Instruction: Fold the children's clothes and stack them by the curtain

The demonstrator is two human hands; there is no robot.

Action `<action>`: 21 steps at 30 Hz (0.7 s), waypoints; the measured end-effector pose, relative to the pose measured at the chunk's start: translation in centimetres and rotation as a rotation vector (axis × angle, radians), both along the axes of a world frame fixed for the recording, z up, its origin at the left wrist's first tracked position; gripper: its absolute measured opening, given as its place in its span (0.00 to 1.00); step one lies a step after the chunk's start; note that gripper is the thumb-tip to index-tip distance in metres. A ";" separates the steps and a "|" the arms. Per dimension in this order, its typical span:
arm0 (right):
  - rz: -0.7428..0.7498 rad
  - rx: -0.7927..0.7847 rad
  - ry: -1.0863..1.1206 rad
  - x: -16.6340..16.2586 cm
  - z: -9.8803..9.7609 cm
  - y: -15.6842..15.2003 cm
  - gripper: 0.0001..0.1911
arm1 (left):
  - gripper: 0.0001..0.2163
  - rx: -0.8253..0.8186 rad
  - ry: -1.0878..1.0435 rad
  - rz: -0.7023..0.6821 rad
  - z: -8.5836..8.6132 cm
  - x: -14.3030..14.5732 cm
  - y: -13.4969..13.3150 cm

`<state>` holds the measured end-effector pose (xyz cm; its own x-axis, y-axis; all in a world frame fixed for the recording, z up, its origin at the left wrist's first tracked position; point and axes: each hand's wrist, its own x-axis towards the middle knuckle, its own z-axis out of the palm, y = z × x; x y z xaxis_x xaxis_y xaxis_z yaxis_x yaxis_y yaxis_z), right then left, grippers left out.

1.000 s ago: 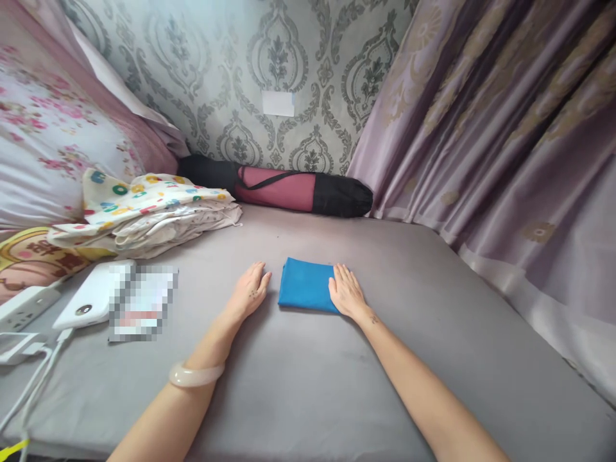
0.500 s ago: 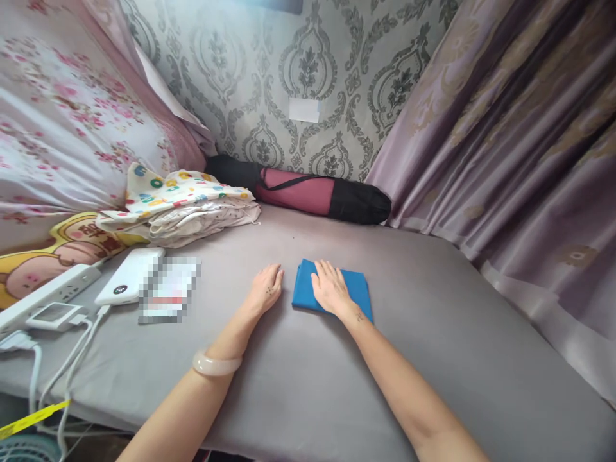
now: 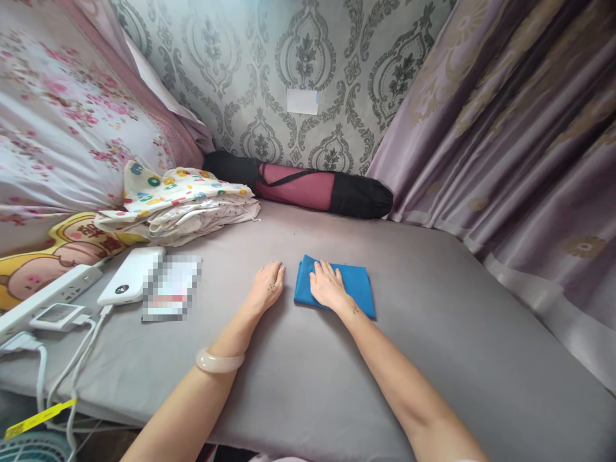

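Observation:
A small folded blue cloth point(image 3: 353, 285) lies flat on the grey bed sheet point(image 3: 433, 333). My right hand point(image 3: 326, 287) rests palm down on the cloth's left half, fingers stretched out and together. My left hand point(image 3: 267, 286) lies flat on the sheet just left of the cloth, fingers extended, not touching it. A pale bangle point(image 3: 219, 361) circles my left forearm.
A stack of folded patterned cloths point(image 3: 183, 205) sits at the back left, beside floral bedding point(image 3: 67, 128). A red and black rolled bag point(image 3: 312, 186) lies against the wall. A white power bank point(image 3: 131, 274), a power strip point(image 3: 43, 296) and cables lie at the left edge. Purple curtains point(image 3: 520, 147) hang on the right.
My right hand slid leftward across the blue cloth, from its right edge to its left half. The left hand stayed flat on the sheet. The view shifted slightly.

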<state>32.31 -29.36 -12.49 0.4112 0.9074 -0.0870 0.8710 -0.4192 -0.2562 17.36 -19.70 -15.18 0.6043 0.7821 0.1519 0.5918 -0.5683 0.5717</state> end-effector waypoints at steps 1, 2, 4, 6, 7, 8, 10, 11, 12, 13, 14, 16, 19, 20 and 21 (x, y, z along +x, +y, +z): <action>-0.010 0.005 0.008 -0.5 0.3 0.3 0.30 | 0.19 0.008 0.002 0.007 0.0 0.0 0.0; -0.013 0.019 0.009 -1.0 0.5 0.7 0.31 | 0.18 0.017 0.002 0.014 -0.1 0.0 0.0; 0.000 0.065 -0.001 -2.0 0.4 1.4 0.31 | 0.18 0.032 0.004 0.027 -0.2 0.0 0.0; 0.009 0.115 -0.026 -2.9 -0.2 2.0 0.32 | 0.18 0.034 0.007 0.032 -0.3 0.0 0.1; 0.005 0.135 -0.041 -3.3 -0.7 2.2 0.32 | 0.18 0.032 0.007 0.033 -0.4 0.0 0.2; -0.003 0.150 -0.057 -3.5 -1.1 2.4 0.33 | 0.18 0.028 0.007 0.037 -0.5 0.0 0.2; -0.017 0.165 -0.078 -3.8 -2.0 2.5 0.33 | 0.18 0.025 0.010 0.051 -0.5 0.0 0.2; -0.018 0.170 -0.081 -3.9 -2.3 2.5 0.33 | 0.18 0.027 0.013 0.060 -0.5 0.0 0.2; -0.016 0.176 -0.080 -3.9 -2.6 2.5 0.33 | 0.18 0.031 0.016 0.067 -0.4 0.0 0.1; -0.013 0.185 -0.073 -3.9 -2.7 2.4 0.33 | 0.18 0.037 0.018 0.068 -0.3 0.1 0.0; -0.011 0.197 -0.063 -3.9 -2.7 2.4 0.33 | 0.18 0.045 0.019 0.066 -0.2 0.2 -0.1; -0.006 0.227 -0.027 -3.8 -2.6 2.3 0.33 | 0.18 0.058 0.026 0.060 0.1 0.3 -0.3; 0.014 0.275 0.096 -2.9 -1.9 2.2 0.31 | 0.18 0.059 0.092 0.080 0.8 0.6 -0.6; 0.019 0.291 0.152 -2.2 -1.6 2.0 0.29 | 0.18 0.054 0.126 0.089 1.1 0.8 -0.6; 0.015 0.310 0.205 -1.4 -1.1 1.7 0.28 | 0.18 0.047 0.163 0.098 1.3 0.9 -0.7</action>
<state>30.94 -27.69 -13.64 0.4000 0.9095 0.1136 0.7939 -0.2818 -0.5388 18.27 -20.40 -13.90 0.5454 0.8326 0.0963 0.7280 -0.5275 0.4378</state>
